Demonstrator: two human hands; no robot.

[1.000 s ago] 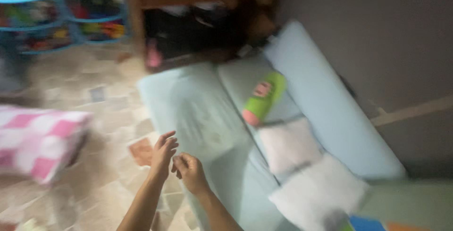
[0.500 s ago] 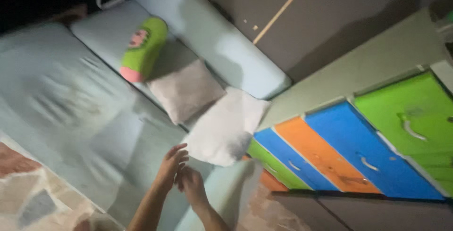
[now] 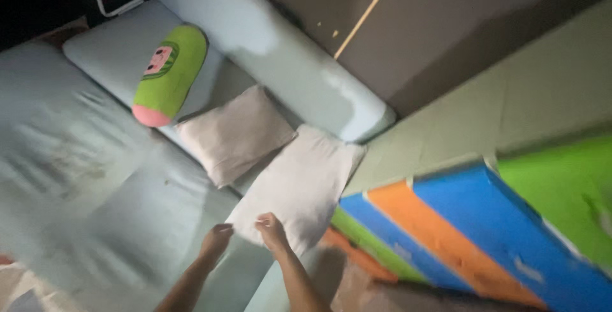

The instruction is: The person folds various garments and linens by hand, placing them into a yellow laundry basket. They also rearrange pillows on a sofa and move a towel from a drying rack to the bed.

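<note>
Pinching the near edge of the white pillow [image 3: 299, 184], which lies just beyond the fingertips on the pale sofa bed [image 3: 95, 178], the right hand [image 3: 273, 230] seems clenched on its corner while the left hand [image 3: 215, 240] curls against the same edge, grip unclear.

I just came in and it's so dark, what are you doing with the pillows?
A person leans over a pale blue sofa bed. Both hands are at the near edge of a white pillow: the right hand seems to pinch it, and the left hand touches its corner. A second, greyer pillow lies just behind, and a green roll cushion beyond that. A chest with bright coloured drawers stands beside the sofa.
</note>
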